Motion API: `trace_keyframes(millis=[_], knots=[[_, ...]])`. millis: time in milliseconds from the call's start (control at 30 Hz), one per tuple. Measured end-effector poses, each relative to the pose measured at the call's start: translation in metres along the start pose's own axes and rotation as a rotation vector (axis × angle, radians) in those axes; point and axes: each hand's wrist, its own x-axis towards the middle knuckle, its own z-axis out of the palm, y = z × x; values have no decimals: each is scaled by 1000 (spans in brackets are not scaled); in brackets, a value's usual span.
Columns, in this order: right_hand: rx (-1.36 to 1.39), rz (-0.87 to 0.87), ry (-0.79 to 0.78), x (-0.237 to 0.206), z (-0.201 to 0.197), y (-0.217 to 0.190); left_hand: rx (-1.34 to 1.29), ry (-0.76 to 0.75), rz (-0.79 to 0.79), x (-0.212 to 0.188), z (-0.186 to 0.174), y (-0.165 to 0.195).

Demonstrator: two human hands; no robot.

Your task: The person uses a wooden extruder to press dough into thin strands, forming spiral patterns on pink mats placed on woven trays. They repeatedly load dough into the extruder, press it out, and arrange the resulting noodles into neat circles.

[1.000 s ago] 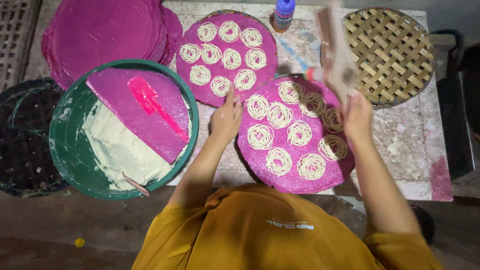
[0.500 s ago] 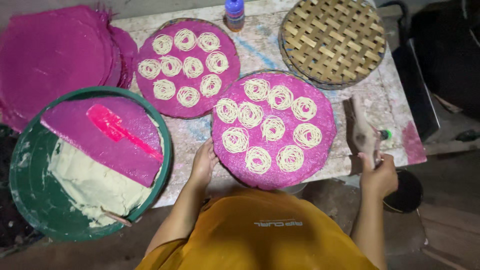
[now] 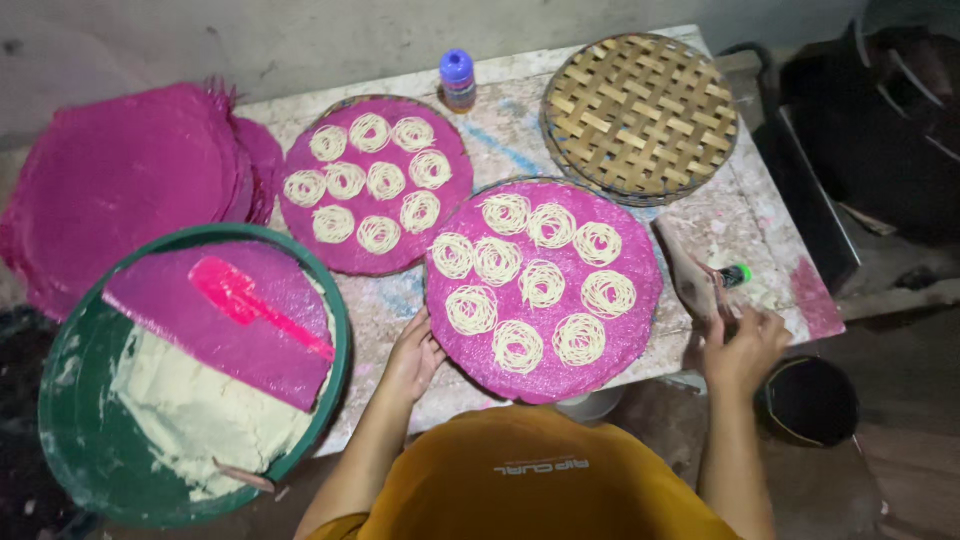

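One green tub [image 3: 70,400] of pale dough sits at eight o'clock, with a pink sheet and one pink spatula [image 3: 255,305] across it. One stack of pink mats [image 3: 120,180] lies at ten o'clock. Two round pink mats carry noodle coils: the near mat [image 3: 640,290] holds nine, the far mat [image 3: 455,200] ten. One woven bamboo tray [image 3: 640,115] lies at one o'clock, one small bottle [image 3: 457,80] at twelve. The left hand [image 3: 412,358], fingers loosely spread, touches the near mat's edge at seven o'clock. The right hand [image 3: 742,345] grips a press tool [image 3: 695,275] at the mat's four o'clock.
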Motion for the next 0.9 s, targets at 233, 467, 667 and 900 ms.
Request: trace_keyframes(millis=[233,467,667,900], knots=[[970,446,-719,0,53,-16,139,-87,-49,3,-2,0],[1679,745,-885,45,68,-8,207,-81,-35,-8,36,-2],[1611,777,-968,141,94,5,-4,-126,248,-11,85,-1],[1614,1308,-460,245,163,60,-273,-261,530,-12,128,-21]])
